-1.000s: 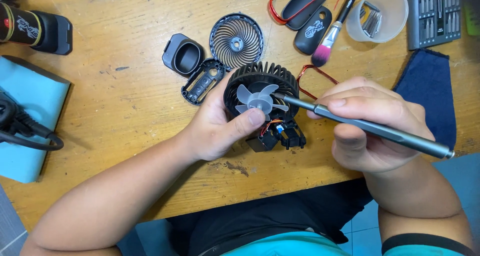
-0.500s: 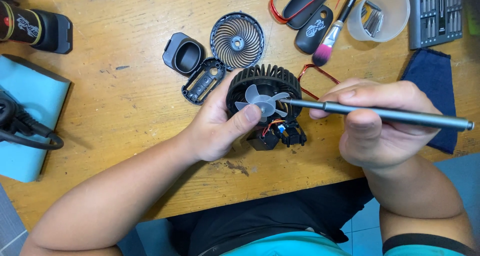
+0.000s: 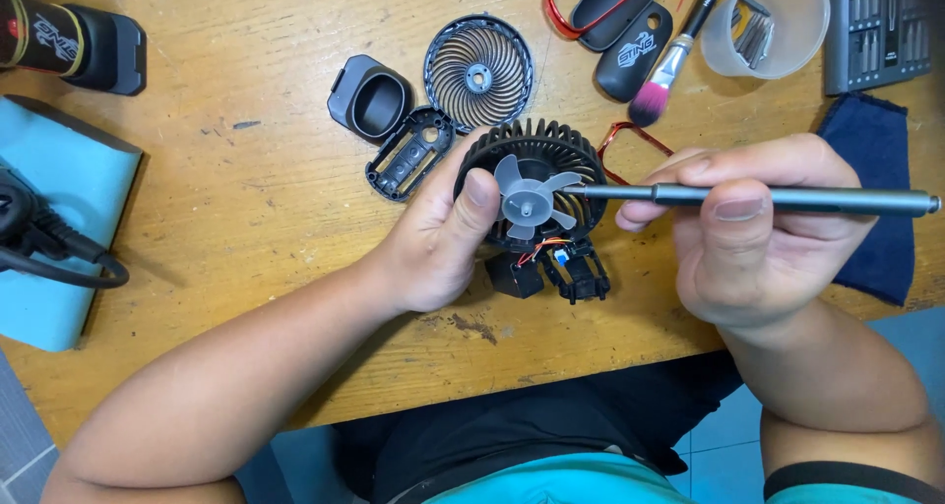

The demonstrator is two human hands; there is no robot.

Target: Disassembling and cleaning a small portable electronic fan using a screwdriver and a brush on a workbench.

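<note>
Left hand (image 3: 433,243) closed around black fan (image 3: 532,184), thumb on its rim. Right hand (image 3: 753,233) gripping grey screwdriver (image 3: 787,199), tip at fan blades (image 3: 527,197).

- Bright, even light across the wooden counter (image 3: 246,199), no dim corners.
- Shadows soft and short, tucked just under the hands and the fan (image 3: 532,184).
- Faint sheen on the clear cup (image 3: 773,22).
- Sharp throughout; slight wide-angle bending at the edges.
</note>
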